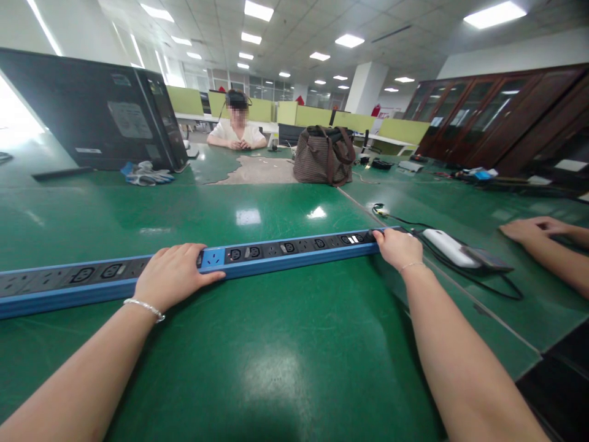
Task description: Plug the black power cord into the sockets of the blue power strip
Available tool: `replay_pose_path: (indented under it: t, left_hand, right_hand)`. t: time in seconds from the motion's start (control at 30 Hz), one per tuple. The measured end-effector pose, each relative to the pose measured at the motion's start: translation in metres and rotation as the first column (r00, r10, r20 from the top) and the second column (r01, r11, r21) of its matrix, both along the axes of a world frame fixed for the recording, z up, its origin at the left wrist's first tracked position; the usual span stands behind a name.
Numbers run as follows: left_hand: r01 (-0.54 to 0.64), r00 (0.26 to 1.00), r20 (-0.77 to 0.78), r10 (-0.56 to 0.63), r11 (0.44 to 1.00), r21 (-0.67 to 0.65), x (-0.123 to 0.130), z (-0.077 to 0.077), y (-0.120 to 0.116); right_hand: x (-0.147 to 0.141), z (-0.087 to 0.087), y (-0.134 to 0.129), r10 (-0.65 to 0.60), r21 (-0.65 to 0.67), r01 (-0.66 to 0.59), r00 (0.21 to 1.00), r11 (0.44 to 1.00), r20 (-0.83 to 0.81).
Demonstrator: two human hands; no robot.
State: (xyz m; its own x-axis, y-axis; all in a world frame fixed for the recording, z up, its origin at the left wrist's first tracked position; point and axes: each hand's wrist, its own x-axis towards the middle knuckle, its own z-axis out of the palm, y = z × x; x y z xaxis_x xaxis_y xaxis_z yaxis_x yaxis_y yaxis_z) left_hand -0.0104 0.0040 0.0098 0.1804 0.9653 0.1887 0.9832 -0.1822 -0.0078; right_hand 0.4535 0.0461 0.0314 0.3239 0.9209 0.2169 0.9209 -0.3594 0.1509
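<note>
Long blue-and-black pwr strip (299, 248) lies crosswise on the green desk (276, 331), roughly parallel to far edge; its L end runs out of view, R end stops short of the seam (488, 313) nr the desk's R part. L hand (172, 273) grasps strip from above, thumb along near side, fingers over far side, just L of a bright blue socket (213, 257). R hand (398, 247) grips strip's R end, thumb on top; fingertips partly hidden. Can't tell if strip sits fully flat. Just beyond R end: white oblong device (448, 247) w/ a black cable (499, 288) looping round its near side. Farther R, another person's hands (529, 228) rest on desk. Twd far edge, abt the middle: brown bag (317, 156), standing upright, beside a pale bare patch (257, 170) in the green top. Far L: black case (133, 120) w/ gray-and-blue gloves (146, 174) in front. At far edge a co-worker (237, 129) sits, hands together on desk.
</note>
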Motion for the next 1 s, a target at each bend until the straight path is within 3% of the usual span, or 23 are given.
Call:
replay_pose_path:
  t: [0.37,0.67,0.77,0.83,0.93,1.0]
  left_hand:
    - [0.003,1.000,-0.020,-0.003,1.000,0.002,0.000,-0.001,0.000]
    - [-0.018,1.000,-0.014,0.018,1.000,-0.004,0.001,0.000,0.000]
    - [-0.015,1.000,-0.016,0.015,1.000,0.002,0.001,0.000,0.000]
    - [-0.012,1.000,-0.013,0.012,1.000,0.001,0.000,0.000,0.000]
    - [-0.008,1.000,0.004,0.008,1.000,-0.002,0.000,0.000,0.000]
    - [-0.005,1.000,0.015,0.005,1.000,-0.004,0.000,0.001,0.000]
  right_hand:
    - [-0.007,-0.003,-0.003,-0.041,0.058,0.040,0.999,0.998,0.008]
    - [-0.007,-0.003,-0.001,-0.080,0.095,0.090,0.992,0.991,-0.102]
    - [0.003,0.002,-0.004,-0.076,0.196,0.130,0.963,0.972,-0.260]
    - [0.013,0.006,-0.007,-0.061,0.256,0.188,0.898,0.948,-0.436]
    - [0.024,0.010,-0.010,-0.075,0.267,0.256,0.837,0.929,-0.541]
    - [0.020,0.010,-0.011,-0.053,0.254,0.227,0.834,0.940,-0.549]
